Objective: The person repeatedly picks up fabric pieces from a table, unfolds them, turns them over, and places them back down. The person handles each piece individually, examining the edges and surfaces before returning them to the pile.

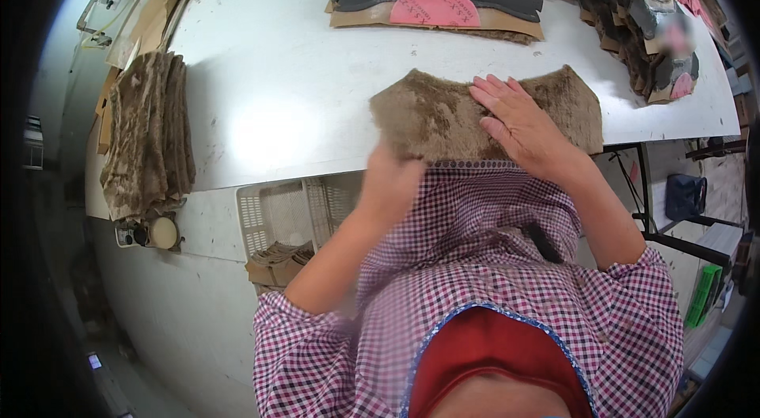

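Lying flat, fingers extended, the right hand seems to steady the brown plush piece against sliding at the near edge of the desk, while the blurred left hand is by its lower-left corner, grip impossible to tell.

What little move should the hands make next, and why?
Perhaps the left hand should smooth the near-left corner of the long, fuzzy brown fabric piece: it is close by that corner, though blurred, and the right hand lies spread on the piece, seemingly steadying it.
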Demonstrator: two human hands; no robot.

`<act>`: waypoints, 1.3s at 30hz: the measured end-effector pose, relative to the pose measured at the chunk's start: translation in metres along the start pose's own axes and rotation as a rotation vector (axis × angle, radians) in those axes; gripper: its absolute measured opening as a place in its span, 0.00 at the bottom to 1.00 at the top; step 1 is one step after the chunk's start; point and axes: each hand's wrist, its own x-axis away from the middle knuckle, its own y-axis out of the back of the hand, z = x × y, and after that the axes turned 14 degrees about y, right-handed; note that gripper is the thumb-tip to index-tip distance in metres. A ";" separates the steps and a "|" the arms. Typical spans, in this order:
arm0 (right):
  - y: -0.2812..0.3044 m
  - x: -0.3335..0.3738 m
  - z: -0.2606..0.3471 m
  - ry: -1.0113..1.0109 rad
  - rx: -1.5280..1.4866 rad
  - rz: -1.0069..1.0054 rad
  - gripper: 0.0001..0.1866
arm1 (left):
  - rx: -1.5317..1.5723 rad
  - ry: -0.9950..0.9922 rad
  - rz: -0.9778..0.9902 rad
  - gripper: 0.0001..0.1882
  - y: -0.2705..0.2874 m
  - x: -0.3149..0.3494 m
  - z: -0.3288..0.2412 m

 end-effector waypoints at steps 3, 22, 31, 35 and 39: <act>0.000 0.004 0.005 -0.036 0.047 0.036 0.25 | 0.792 0.227 0.061 0.33 0.027 -0.008 -0.012; -0.008 0.005 0.023 -0.071 0.156 0.053 0.30 | -0.718 -0.052 -0.348 0.05 0.029 -0.051 0.001; -0.022 -0.002 0.032 -0.012 0.144 0.030 0.34 | -0.652 -0.027 -0.379 0.25 0.024 -0.053 0.003; -0.031 0.001 0.026 0.006 0.143 -0.085 0.33 | -0.917 -0.357 -0.584 0.26 -0.003 -0.057 -0.029; -0.019 0.004 0.017 0.052 -0.171 -0.156 0.26 | -0.341 -0.088 -0.037 0.22 -0.048 -0.072 -0.027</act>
